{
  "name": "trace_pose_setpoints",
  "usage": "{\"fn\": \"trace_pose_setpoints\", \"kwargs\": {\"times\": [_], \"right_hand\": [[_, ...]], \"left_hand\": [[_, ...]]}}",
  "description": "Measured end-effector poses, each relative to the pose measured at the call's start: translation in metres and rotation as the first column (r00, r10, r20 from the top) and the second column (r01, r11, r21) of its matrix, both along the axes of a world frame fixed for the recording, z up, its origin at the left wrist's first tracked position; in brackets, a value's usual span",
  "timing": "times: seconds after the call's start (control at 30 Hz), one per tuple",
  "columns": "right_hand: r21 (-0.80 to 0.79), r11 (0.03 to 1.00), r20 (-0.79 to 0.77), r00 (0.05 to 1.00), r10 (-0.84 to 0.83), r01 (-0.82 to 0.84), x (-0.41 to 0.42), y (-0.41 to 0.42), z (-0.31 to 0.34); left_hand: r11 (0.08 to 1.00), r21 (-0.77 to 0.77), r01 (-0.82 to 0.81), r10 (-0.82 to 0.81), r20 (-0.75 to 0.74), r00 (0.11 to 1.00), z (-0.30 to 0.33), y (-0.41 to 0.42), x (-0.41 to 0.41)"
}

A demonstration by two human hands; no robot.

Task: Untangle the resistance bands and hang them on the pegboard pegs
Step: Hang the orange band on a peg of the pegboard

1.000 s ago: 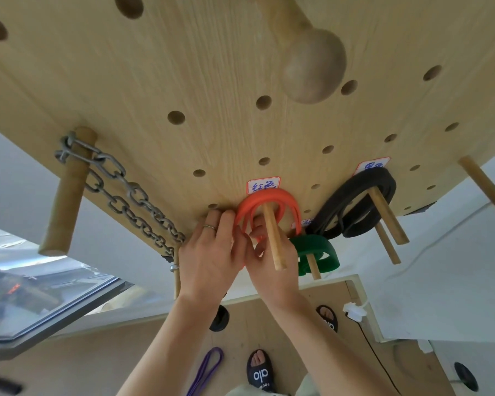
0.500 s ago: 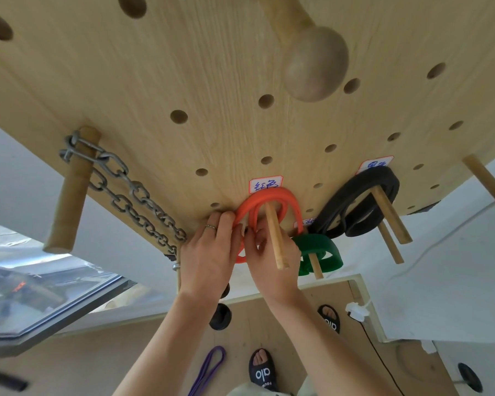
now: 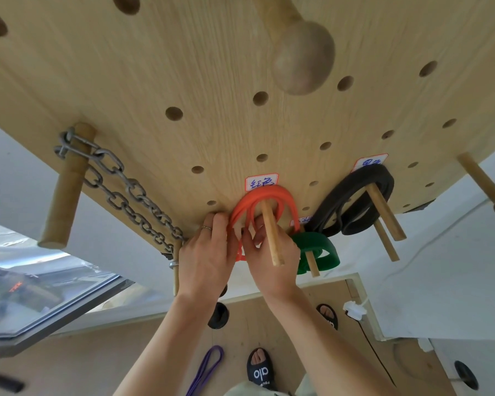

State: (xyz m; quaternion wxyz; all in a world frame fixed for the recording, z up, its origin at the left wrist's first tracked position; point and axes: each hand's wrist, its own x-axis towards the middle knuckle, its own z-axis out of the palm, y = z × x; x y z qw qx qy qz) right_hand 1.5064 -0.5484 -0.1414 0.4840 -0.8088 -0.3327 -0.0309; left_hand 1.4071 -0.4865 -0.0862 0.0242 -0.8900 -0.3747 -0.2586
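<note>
While my left hand (image 3: 209,252) and right hand (image 3: 269,252) pinch the orange band (image 3: 262,197), its loops sit draped over the peg (image 3: 272,232), seating them against the pegboard (image 3: 212,81). At 6 o'clock, the purple band (image 3: 205,370) lies on the floor. My fingertips are hidden behind the loops.

Home gym corner, wooden pegboard (image 3: 183,67) with pegs, hanging resistance bands, steel chain (image 3: 126,190), plywood floor (image 3: 269,324)
</note>
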Motion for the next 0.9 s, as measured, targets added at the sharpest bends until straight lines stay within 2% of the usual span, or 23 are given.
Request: {"fn": "trace_pose_setpoints", "kwargs": {"times": [0.1,0.2,0.47,0.6,0.83,0.9], "right_hand": [[-0.038,0.999,0.02,0.999,-0.026,0.026,0.0,0.001,-0.001],[-0.009,0.999,0.031,0.999,-0.033,0.033,0.003,-0.003,-0.003],[-0.008,0.994,-0.009,0.994,0.113,-0.113,0.0,0.001,-0.007],[0.049,0.989,-0.036,0.989,0.141,-0.139,0.002,-0.002,-0.002],[0.015,0.996,0.019,0.996,0.086,-0.087,0.0,-0.01,0.001],[0.018,0.996,0.06,0.995,0.085,-0.086,0.002,-0.014,0.004]], "left_hand": [[1.0,-0.017,0.003,-0.003,0.009,1.0,0.001,-0.001,0.0],[0.999,-0.034,0.007,-0.008,-0.017,1.0,0.003,0.0,0.0],[0.995,0.005,0.096,-0.096,-0.005,0.995,-0.007,0.004,0.004],[0.991,0.008,0.133,-0.133,0.007,0.991,-0.006,0.003,0.001],[0.989,-0.133,0.069,-0.055,0.104,0.993,0.005,-0.001,-0.005],[0.989,-0.125,0.08,-0.063,0.133,0.989,0.01,-0.001,-0.007]]}}
